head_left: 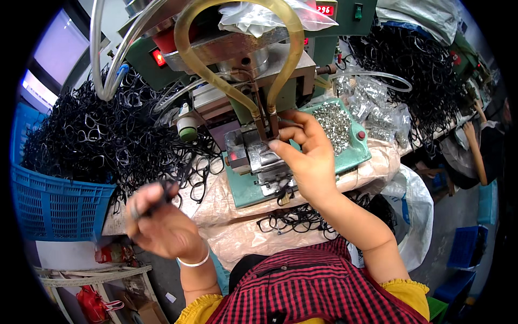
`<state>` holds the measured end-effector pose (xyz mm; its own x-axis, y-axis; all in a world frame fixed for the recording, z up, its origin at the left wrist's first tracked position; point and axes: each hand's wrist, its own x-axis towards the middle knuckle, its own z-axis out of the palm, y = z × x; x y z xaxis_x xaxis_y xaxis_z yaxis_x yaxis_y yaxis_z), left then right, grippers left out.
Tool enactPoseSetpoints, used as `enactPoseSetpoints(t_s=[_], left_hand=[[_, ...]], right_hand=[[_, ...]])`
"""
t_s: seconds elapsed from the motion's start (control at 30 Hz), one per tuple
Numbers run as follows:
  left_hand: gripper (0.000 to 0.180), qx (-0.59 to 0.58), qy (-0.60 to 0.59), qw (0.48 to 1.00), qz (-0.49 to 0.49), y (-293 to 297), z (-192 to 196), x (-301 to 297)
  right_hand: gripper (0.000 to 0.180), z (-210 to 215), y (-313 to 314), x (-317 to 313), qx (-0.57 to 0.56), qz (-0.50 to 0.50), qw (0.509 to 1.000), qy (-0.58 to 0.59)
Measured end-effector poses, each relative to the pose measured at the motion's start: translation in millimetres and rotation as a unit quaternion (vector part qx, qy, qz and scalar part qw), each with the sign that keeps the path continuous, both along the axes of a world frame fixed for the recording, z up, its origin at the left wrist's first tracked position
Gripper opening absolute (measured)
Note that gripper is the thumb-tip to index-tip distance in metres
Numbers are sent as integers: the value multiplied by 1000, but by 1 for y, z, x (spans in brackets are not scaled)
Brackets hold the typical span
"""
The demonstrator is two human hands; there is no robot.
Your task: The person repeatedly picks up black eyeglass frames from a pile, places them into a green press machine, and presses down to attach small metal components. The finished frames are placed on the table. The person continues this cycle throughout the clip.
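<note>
My left hand (164, 229), blurred by motion, is raised left of the machine. Its fingers are closed on a black eyeglass frame (166, 195), whose outline is smeared. My right hand (308, 156) is at the machine, with thumb and fingers pinched beside the copper-coloured tips (267, 124) above the metal fixture (261, 154). Whatever sits between those fingertips is too small or hidden to make out. Two thick yellowish hoses (294, 43) run down to the tips. Small shiny metal parts (333, 127) lie on the green machine base (360, 154), right of my right hand.
A big heap of black eyeglass frames (91, 129) rises over a blue crate (59, 202) at left. More frames (291, 220) lie along the front edge of the paper-covered table (216, 218). Bagged metal parts (377, 102) stand at right. Another person's arm (475, 146) shows far right.
</note>
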<state>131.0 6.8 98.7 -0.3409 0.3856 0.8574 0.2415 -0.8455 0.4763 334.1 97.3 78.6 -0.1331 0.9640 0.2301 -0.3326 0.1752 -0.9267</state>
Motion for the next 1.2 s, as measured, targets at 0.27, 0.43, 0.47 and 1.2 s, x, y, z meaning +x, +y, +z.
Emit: enactPoseSetpoints(t_s=[0.27,0.43,0.47,1.2], left_hand=[[16,-68,391,917,-39,30,-26,35],[17,-54,431,900,-26,39,-28,38],[18,-59,426,902,-28,38,-29,38],[35,-531,193,663,491,41,-50,-142]], right_hand=[[20,-42,39,63,213,-184,832,-479],[21,-106,59,110,217,-256,763,-553],[18,-110,58,108,219,-251,765,-551],[14,-101,50,108,184,-257,847,-427]])
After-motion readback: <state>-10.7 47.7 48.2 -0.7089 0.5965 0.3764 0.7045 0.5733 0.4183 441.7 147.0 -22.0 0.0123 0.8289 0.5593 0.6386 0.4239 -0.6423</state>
